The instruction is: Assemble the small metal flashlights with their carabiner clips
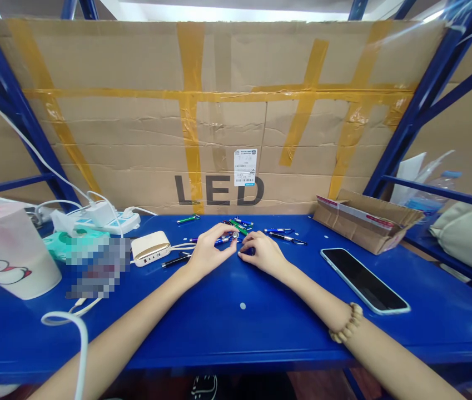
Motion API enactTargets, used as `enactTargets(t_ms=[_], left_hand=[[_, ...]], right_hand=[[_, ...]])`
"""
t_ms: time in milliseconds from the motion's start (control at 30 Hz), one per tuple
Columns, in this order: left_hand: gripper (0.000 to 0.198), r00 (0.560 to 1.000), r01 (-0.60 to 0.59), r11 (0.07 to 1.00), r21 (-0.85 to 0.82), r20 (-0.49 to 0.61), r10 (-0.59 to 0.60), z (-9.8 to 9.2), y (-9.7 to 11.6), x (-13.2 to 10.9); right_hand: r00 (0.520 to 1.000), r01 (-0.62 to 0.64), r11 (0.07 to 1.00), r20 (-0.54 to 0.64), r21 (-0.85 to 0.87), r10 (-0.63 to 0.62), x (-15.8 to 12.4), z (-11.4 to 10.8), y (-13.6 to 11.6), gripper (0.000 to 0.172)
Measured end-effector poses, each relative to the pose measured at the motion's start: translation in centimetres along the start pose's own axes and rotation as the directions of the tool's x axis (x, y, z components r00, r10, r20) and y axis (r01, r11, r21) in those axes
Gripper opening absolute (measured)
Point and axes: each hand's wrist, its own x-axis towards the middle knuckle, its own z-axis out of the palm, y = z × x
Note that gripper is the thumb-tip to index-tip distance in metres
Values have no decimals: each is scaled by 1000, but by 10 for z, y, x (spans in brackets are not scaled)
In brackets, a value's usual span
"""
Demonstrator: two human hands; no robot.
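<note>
My left hand is closed in a pinch, with a small silver round piece at its fingertips. Close beside it, my right hand curls its fingers around a small dark blue piece, mostly hidden by the fingers. Around both hands lie several slim metal pen-like tubes with clips. Among them are a green tube at the back left, a blue tube and a black tube to the right. Another black tube lies beside my left wrist.
On the blue shelf, a phone and an open cardboard box stand right. A white power bank, a cup, a wipes pack and a power strip sit left. A large carton closes off the back.
</note>
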Motion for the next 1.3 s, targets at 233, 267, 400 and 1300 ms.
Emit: enactTargets(t_ms=[233,267,400,1300], left_hand=[[21,999,-32,999,23,-17,33,-1,1,0],[20,1000,-23,999,33,-16,23,-1,1,1],[19,1000,13,999,48,26,-15,0,-2,1],[18,972,185,983,17,144,-186,7,-18,-4]], right_hand=[[997,-38,992,-61,122,45,0,2,1,3],[992,-23,991,-119,134,39,1,-1,1,3],[861,80,969,-506,236,52,-1,-14,0,6],[911,295,884,-385,363,-146,-8,-29,-8,19]])
